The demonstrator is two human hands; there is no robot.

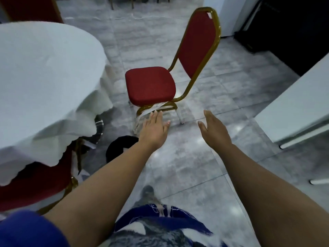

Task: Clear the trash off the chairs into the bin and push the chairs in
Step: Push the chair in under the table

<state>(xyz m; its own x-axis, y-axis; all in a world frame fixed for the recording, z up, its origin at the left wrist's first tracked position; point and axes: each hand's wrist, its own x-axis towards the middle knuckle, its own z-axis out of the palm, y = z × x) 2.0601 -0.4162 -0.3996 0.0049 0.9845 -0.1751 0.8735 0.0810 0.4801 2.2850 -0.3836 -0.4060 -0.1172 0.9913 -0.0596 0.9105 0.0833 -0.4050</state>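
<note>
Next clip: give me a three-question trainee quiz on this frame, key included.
1. True or false: trash lies on the seat of the red chair.
2. The black bin stands: A) on the floor beside the table; B) on the chair; C) against a dark wall.
3. Fill in: the left hand and the right hand are both ____.
Key: 1 false; 2 A; 3 open.

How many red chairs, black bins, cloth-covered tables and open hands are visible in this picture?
Red chairs: 2, the free-standing chair and the chair half under the cloth; a red shape at top left may be a third.
Black bins: 1, the bin.
Cloth-covered tables: 1, the round table.
Open hands: 2, left hand and right hand.
Total: 6.
</note>
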